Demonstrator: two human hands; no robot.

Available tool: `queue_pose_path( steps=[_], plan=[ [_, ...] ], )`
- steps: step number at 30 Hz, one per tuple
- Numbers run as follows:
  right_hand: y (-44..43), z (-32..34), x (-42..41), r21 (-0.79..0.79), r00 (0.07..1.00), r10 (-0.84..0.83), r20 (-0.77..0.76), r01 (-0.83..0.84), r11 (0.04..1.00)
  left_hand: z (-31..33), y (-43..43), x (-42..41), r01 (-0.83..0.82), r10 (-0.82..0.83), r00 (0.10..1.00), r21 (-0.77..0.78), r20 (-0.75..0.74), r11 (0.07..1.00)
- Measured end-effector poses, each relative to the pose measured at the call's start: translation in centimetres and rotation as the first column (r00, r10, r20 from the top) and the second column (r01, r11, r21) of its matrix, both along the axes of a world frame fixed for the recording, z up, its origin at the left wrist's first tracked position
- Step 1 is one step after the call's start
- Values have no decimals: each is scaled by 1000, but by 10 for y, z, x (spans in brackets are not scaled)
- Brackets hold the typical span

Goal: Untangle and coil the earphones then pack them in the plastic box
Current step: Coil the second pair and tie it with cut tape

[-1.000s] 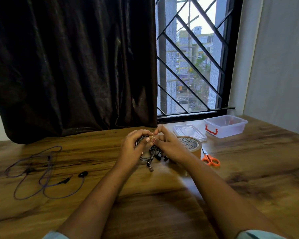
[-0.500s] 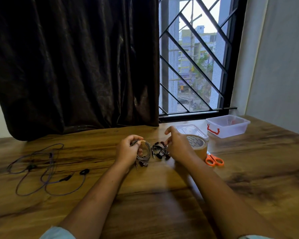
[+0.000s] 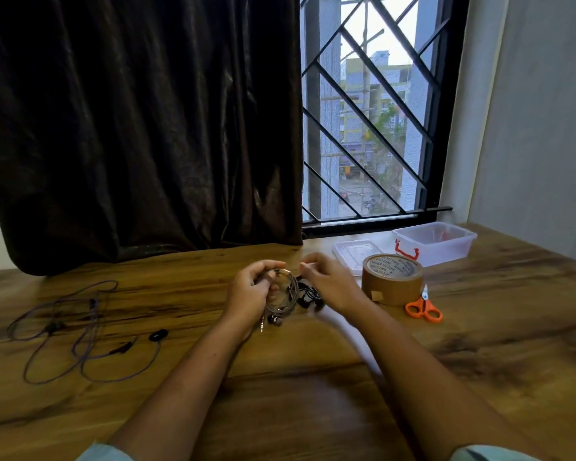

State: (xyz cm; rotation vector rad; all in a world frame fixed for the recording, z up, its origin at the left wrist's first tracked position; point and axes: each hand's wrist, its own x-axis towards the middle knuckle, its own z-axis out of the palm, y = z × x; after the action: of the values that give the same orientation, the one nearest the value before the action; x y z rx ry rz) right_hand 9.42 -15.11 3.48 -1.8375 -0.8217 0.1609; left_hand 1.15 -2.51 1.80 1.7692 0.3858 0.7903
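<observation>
My left hand (image 3: pixel 251 291) grips a coiled grey earphone cable (image 3: pixel 288 299); its earbuds and plug hang below the coil. My right hand (image 3: pixel 330 282) hovers just right of the coil with thumb and forefinger pinched, and whether it holds anything I cannot tell. A small black bundle of earphones (image 3: pixel 308 296) lies on the table under the right hand. A purple earphone cable (image 3: pixel 80 331) lies spread out loose at the left of the table. The clear plastic box (image 3: pixel 436 242) with red clips stands open at the back right, its lid (image 3: pixel 358 252) flat beside it.
A roll of brown tape (image 3: pixel 393 279) stands just right of my right hand. Orange-handled scissors (image 3: pixel 424 307) lie next to it. A dark curtain (image 3: pixel 140 128) and a barred window (image 3: pixel 369 121) back the wooden table (image 3: pixel 313 377).
My hands have come apart from the joint grip a second ago; the left keeps the grey coil, the right drew away to the right, then came back toward the coil. The camera view shifted slightly.
</observation>
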Motion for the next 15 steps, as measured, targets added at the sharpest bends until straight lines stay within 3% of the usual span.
queue_pose_path(
  steps=[4,8,10,15],
  plan=[
    [13,-8,-15,155,907,264,-329,-224,962,6,3,2,-9,32,988,-151,148,988],
    [19,-13,-20,240,839,332,-430,-248,938,2,14,5,-101,127,986,-227,104,969],
    [24,-18,-20,204,864,267,-426,-196,959,-1,18,7,-128,144,988,-245,48,961],
    [36,-29,-21,55,982,27,-185,-17,998,-17,32,10,-216,196,972,-162,-130,963]
  ],
)
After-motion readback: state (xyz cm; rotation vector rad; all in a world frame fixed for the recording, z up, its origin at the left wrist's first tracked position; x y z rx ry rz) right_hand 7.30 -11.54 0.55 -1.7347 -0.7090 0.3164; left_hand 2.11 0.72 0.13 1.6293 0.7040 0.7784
